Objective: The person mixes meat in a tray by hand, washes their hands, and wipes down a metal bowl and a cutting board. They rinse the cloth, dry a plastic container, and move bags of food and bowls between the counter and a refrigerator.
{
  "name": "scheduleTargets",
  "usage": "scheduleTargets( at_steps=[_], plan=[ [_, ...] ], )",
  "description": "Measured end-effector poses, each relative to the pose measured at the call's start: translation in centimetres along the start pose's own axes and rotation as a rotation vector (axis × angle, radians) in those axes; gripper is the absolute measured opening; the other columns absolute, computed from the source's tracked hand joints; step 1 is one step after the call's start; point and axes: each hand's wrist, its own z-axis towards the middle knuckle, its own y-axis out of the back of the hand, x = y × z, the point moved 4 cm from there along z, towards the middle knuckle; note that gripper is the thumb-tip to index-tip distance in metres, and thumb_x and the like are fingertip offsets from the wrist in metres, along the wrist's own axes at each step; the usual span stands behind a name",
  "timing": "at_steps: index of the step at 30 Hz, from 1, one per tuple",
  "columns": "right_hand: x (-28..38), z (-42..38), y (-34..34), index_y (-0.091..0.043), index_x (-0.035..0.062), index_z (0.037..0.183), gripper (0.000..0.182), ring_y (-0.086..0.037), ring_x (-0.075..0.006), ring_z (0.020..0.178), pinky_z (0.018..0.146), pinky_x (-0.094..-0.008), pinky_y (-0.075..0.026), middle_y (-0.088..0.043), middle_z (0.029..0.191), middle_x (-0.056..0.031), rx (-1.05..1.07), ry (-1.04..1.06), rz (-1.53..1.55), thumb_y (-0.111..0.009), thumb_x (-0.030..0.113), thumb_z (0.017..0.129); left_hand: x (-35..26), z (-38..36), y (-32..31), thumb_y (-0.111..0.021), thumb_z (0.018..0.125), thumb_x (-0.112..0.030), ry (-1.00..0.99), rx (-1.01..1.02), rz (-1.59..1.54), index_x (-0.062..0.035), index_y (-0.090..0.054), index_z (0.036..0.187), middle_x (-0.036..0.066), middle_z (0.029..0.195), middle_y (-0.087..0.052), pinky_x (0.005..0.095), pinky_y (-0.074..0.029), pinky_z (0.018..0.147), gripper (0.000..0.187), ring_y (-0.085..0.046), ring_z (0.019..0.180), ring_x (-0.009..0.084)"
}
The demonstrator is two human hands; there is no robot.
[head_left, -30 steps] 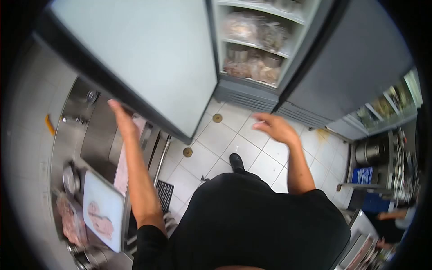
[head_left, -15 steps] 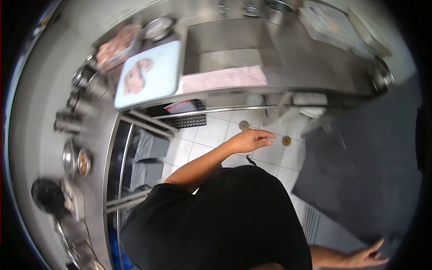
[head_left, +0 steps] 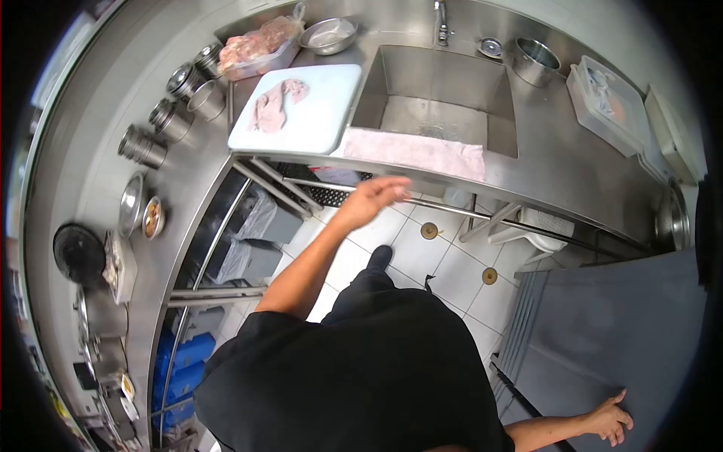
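Observation:
My left hand point(head_left: 375, 199) is in the air before the front of the steel counter, fingers stretched forward and slightly blurred, with nothing visible in it. Closest to it are the pink towel point(head_left: 414, 153) draped along the sink's front edge and the metal rail point(head_left: 444, 205) under the counter. At the lower right, my right hand point(head_left: 610, 422) has its fingers spread against a large grey panel point(head_left: 602, 331), which looks like an appliance door. A pale cutting board point(head_left: 320, 113) with a flat piece of raw meat point(head_left: 273, 105) lies left of the steel sink point(head_left: 369, 98).
A plastic tub of raw meat point(head_left: 263, 68) and a steel bowl point(head_left: 328, 35) stand behind the board. Steel canisters point(head_left: 143, 147) line the left counter. Right of the sink are a steel pot point(head_left: 535, 60) and a clear container point(head_left: 610, 105). Grey bins point(head_left: 256, 260) stand beneath the counter.
My view has shifted and sharpened. My left hand has moved forward and left toward the counter. The grey panel stands at a different angle, with my right hand now against it. A dark shoe has appeared.

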Motion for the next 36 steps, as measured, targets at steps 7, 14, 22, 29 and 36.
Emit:
scheduleTargets(
  at_steps=[7,14,22,29,36],
  plan=[
    [-3.9,-5.2,-3.3,-0.041,-0.0016,0.134,0.076,-0.06,-0.0336,0.103,0.085,-0.0356,-0.048,-0.055,0.114,-0.0297,0.664,-0.381,0.534,-0.061,0.052,0.086,-2.5,10.6,13.1,-0.057,0.096,-0.026,-0.18,-0.224,-0.089,-0.002,-0.059,0.121,0.008,0.097,-0.07,0.0263,-0.048,0.079,0.035,-0.062,0.088,0.0121],
    [6.2,-21.1,13.1,-0.044,0.0123,0.139,0.057,-0.057,-0.0194,0.084,0.06,-0.0341,-0.043,-0.059,0.123,-0.0079,1.846,-1.02,1.034,-0.064,0.031,0.088,-3.7,31.5,16.3,-0.059,0.093,-0.032,-0.091,-0.086,-0.022,-0.0048,-0.059,0.123,0.007,0.102,-0.067,0.0279,-0.049,0.08,0.04,-0.062,0.089,0.0138],
    [6.7,-33.1,39.6,-0.055,0.0065,0.128,0.053,-0.064,-0.0275,0.088,0.066,-0.0432,-0.05,-0.062,0.117,-0.0125,2.323,-1.07,0.535,-0.064,0.039,0.086,-1.4,57.7,10.4,-0.058,0.089,-0.039,-0.847,-0.067,1.063,0.0006,-0.028,0.144,0.028,0.145,-0.034,0.0462,-0.029,0.111,0.075,-0.03,0.135,0.0446],
    [5.4,-37.4,51.4,-0.059,0.0045,0.119,0.043,-0.065,-0.027,0.082,0.06,-0.0419,-0.053,-0.064,0.108,-0.0115,2.373,-1.306,0.414,-0.063,0.035,0.088,-3.7,57.3,5.7,-0.065,0.083,-0.036,-0.571,0.199,1.668,-0.0058,-0.016,0.149,0.016,0.154,-0.023,0.0564,-0.023,0.111,0.087,-0.022,0.14,0.041],
    [17.5,-32.2,37.9,-0.064,0.0046,0.105,0.046,-0.065,-0.022,0.07,0.057,-0.0377,-0.053,-0.067,0.082,-0.012,2.384,-0.438,0.612,-0.061,0.047,0.087,-3.8,54.0,3.6,-0.057,0.085,-0.051,-0.363,0.398,1.786,-0.0141,-0.027,0.148,0.014,0.155,-0.022,0.0595,-0.023,0.109,0.079,-0.02,0.142,0.0362]
  ],
)
